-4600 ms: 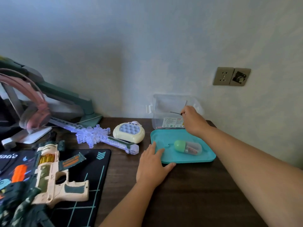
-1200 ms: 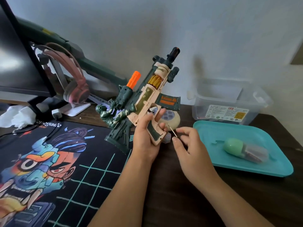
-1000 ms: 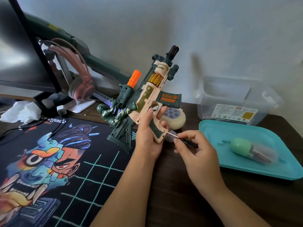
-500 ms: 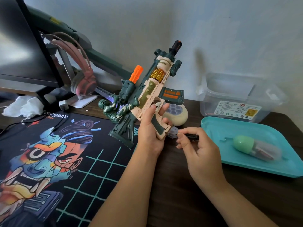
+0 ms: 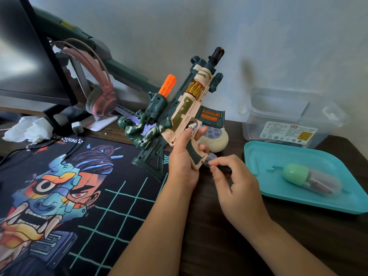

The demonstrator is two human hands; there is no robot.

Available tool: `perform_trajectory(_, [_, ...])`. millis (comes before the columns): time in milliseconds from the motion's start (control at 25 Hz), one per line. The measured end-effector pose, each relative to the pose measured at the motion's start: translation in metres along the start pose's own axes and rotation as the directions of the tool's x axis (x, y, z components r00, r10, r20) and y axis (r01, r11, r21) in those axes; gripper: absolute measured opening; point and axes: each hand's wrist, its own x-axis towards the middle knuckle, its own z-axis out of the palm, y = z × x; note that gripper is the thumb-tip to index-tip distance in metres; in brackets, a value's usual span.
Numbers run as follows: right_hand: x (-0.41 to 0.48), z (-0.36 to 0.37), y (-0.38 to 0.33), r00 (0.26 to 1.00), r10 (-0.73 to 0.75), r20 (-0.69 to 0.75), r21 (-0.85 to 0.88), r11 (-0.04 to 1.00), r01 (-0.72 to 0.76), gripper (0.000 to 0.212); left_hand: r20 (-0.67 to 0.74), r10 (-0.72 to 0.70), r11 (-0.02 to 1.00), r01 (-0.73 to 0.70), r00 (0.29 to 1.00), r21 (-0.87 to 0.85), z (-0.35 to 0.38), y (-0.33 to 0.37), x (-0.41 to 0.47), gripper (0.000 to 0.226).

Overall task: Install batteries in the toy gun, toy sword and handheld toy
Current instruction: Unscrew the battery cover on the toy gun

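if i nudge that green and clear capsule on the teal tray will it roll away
Probably yes: the capsule looks rounded and smooth, lying on its side. The teal tray has a raised rim that should stop it. It seems light, clear plastic.

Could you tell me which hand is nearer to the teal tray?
The right hand is nearer, just left of the teal tray. The left hand is farther left, gripping the toy gun.

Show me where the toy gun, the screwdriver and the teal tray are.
toy gun (image 5: 190,108), head view, on its cream body.
screwdriver (image 5: 224,168), head view, on the dark handle.
teal tray (image 5: 256,156), head view, on bare floor near its left rim.
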Motion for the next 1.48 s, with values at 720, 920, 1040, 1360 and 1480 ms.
perform_trajectory(720, [0.007, -0.003, -0.001, 0.997, 0.033, 0.073, -0.069, 0.997, -0.028, 0.024, -0.028, 0.051, 0.989, -0.047, 0.998, 0.137, 0.002, -0.002, -0.005, 0.019])
perform_trajectory(920, [0.009, -0.003, -0.001, 0.997, 0.025, 0.068, -0.173, 0.985, -0.013, 0.026, -0.062, 0.039, 0.985, -0.028, 0.997, 0.168, 0.002, -0.004, -0.007, 0.022])
perform_trajectory(1040, [0.010, -0.004, -0.003, 0.999, 0.002, 0.039, -0.183, 0.983, 0.005, 0.019, -0.068, 0.058, 0.983, -0.045, 0.996, 0.180, 0.004, -0.003, -0.010, 0.018])
perform_trajectory(1360, [0.007, -0.001, -0.001, 0.998, 0.066, -0.007, -0.132, 0.989, -0.067, 0.018, -0.099, 0.082, 0.990, -0.069, 0.992, 0.125, 0.006, 0.002, -0.011, 0.010])
perform_trajectory(1480, [0.004, -0.002, 0.000, 0.995, 0.098, 0.026, -0.048, 0.994, -0.096, 0.023, -0.095, 0.091, 0.991, -0.080, 0.991, 0.112, 0.004, 0.003, -0.009, 0.012])
